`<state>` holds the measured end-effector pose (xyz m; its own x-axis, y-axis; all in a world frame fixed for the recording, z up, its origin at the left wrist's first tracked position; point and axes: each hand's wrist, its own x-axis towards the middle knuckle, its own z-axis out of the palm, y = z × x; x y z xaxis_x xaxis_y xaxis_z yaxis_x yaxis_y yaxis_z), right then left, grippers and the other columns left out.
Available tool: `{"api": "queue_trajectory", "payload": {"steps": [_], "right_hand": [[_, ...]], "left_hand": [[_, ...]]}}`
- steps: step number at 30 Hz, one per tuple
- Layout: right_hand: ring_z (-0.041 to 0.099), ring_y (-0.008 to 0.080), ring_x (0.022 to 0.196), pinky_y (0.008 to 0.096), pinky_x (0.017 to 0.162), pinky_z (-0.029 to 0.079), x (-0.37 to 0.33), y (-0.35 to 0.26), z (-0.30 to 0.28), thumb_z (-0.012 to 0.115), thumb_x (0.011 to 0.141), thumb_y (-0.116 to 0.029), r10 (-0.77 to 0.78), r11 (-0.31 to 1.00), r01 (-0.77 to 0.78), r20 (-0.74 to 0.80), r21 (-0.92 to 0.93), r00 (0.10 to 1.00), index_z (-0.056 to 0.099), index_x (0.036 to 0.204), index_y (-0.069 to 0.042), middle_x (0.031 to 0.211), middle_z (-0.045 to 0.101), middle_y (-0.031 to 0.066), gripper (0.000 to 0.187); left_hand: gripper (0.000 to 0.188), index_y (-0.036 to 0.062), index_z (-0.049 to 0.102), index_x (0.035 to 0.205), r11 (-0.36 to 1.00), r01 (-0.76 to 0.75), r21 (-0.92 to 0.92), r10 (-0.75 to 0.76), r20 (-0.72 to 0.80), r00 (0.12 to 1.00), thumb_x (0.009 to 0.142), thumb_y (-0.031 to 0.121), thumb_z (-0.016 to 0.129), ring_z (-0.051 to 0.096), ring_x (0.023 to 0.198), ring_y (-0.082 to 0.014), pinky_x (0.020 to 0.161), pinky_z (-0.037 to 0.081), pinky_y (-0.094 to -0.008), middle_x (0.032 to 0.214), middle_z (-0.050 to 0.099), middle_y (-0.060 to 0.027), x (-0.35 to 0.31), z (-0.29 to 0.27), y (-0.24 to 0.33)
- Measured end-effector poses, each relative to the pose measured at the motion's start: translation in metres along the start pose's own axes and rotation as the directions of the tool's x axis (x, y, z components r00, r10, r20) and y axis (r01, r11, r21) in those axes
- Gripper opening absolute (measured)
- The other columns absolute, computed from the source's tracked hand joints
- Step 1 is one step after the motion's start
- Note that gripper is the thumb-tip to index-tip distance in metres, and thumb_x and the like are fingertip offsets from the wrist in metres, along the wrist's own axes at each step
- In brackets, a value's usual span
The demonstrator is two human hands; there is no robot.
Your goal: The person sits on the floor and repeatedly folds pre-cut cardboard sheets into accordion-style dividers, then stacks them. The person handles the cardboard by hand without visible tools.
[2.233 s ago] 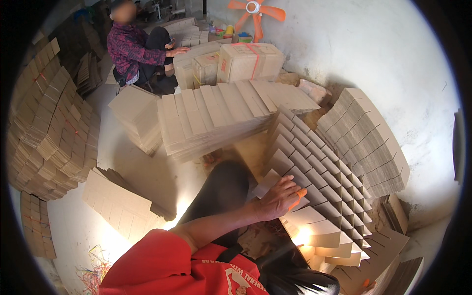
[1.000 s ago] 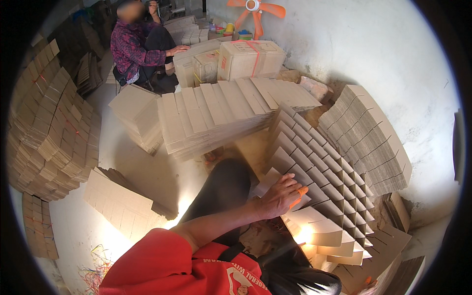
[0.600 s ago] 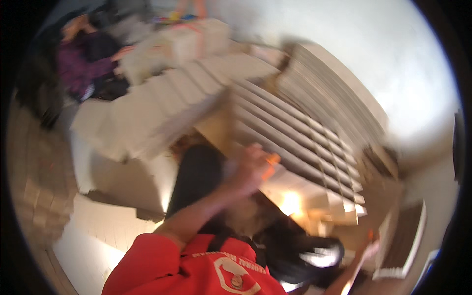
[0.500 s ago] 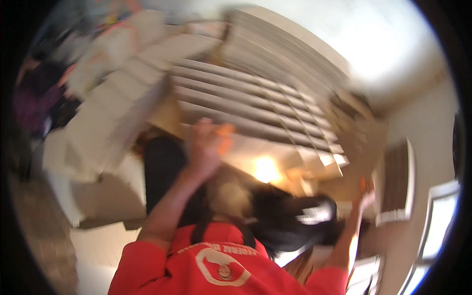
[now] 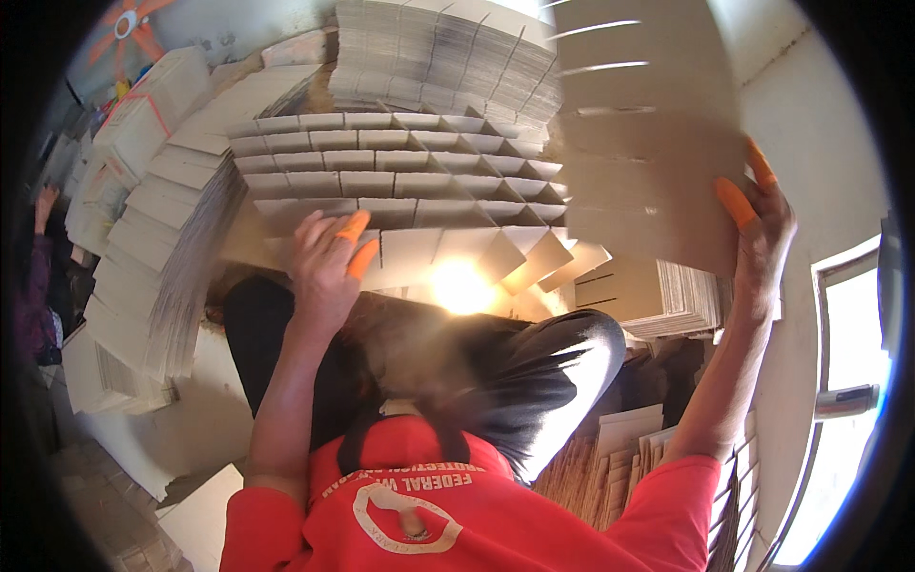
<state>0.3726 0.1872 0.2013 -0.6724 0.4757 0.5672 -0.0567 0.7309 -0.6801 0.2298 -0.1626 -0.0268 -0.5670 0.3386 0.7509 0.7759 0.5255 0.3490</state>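
In front of my crossed legs stands a cardboard divider grid (image 5: 391, 162), made of interlocking slotted strips with several rows of cells. My left hand (image 5: 322, 272) is at its near left part, with orange finger covers on two fingertips. Its fingers curl over the top edge of the nearest strip, with the thumb on the near side. To the right, my right hand (image 5: 765, 229) grips the edge of a large slotted cardboard sheet (image 5: 648, 153), raised and tilted beside the grid. Two fingers of that hand also wear orange covers.
A tall stack of cardboard sheets (image 5: 443, 62) stands behind the grid. More stacks (image 5: 162, 238) lean along the left, and another stack (image 5: 658, 296) lies at the right. Cardboard pieces (image 5: 620, 458) stand beside my right leg. Another person's arm (image 5: 43, 219) shows far left.
The view has turned and sharpened. My right hand has risen, and the raised cardboard sheet now shows clearly in it. My left hand remains by the grid's near side, slightly farther left in the picture.
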Motion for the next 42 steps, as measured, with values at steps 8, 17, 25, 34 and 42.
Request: {"api": "queue_trajectory", "payload": {"steps": [8, 17, 25, 34, 42], "right_hand": [[0.059, 0.0059, 0.074, 0.0203, 0.067, 0.049, 0.006, -0.034, 0.087, 0.064, 0.083, 0.010, -0.014, 0.980, -0.083, 0.472, 0.183, 0.882, 0.051, 0.138, 0.004, 0.085, 0.066, 0.0039, 0.056], [0.060, 0.0077, 0.080, 0.0228, 0.070, 0.050, 0.007, -0.023, 0.136, 0.062, 0.084, 0.011, -0.070, 0.983, -0.043, 0.590, 0.176, 0.804, 0.049, 0.138, 0.006, 0.087, 0.067, 0.0052, 0.056], [0.062, 0.0072, 0.083, 0.0216, 0.075, 0.051, 0.008, -0.026, 0.147, 0.061, 0.085, 0.013, -0.011, 0.981, -0.098, 0.558, 0.165, 0.830, 0.048, 0.143, -0.002, 0.097, 0.070, 0.0053, 0.061], [0.064, 0.0096, 0.093, 0.0249, 0.078, 0.053, 0.002, 0.003, 0.188, 0.063, 0.083, 0.015, -0.071, 0.997, 0.054, 0.719, 0.046, 0.691, 0.055, 0.132, 0.004, 0.115, 0.069, 0.0124, 0.051], [0.051, 0.0191, 0.079, 0.0314, 0.068, 0.049, -0.022, 0.009, 0.229, 0.068, 0.082, 0.008, -0.333, 0.913, 0.398, 0.730, 0.091, 0.597, 0.056, 0.095, 0.010, 0.097, 0.069, 0.0243, 0.018]], "left_hand": [[0.036, -0.0010, 0.067, 0.109, 0.994, -0.039, -0.098, 0.057, 0.189, 0.980, 0.076, 0.009, 0.076, 0.062, 0.087, -0.0298, 0.086, 0.048, -0.0406, 0.098, 0.070, -0.0134, 0.015, 0.016, 0.014], [0.013, 0.0010, 0.069, 0.089, 0.988, 0.001, -0.156, 0.026, 0.174, 0.984, 0.076, 0.002, 0.070, 0.058, 0.075, -0.0294, 0.073, 0.048, -0.0397, 0.076, 0.064, -0.0113, 0.008, 0.032, 0.009], [0.015, 0.0023, 0.069, 0.088, 0.981, 0.040, -0.191, -0.010, 0.158, 0.987, 0.074, 0.001, 0.071, 0.058, 0.074, -0.0286, 0.072, 0.048, -0.0389, 0.076, 0.064, -0.0110, 0.009, 0.032, 0.009], [0.018, 0.0035, 0.069, 0.087, 0.976, 0.028, -0.218, 0.002, 0.136, 0.991, 0.070, 0.000, 0.073, 0.059, 0.072, -0.0277, 0.073, 0.048, -0.0391, 0.076, 0.066, -0.0099, 0.007, 0.040, 0.003], [0.013, 0.0032, 0.068, 0.083, 0.980, 0.014, -0.197, 0.006, 0.101, 0.995, 0.070, 0.001, 0.072, 0.058, 0.068, -0.0287, 0.070, 0.047, -0.0394, 0.072, 0.064, -0.0111, 0.009, 0.046, 0.006]]}}
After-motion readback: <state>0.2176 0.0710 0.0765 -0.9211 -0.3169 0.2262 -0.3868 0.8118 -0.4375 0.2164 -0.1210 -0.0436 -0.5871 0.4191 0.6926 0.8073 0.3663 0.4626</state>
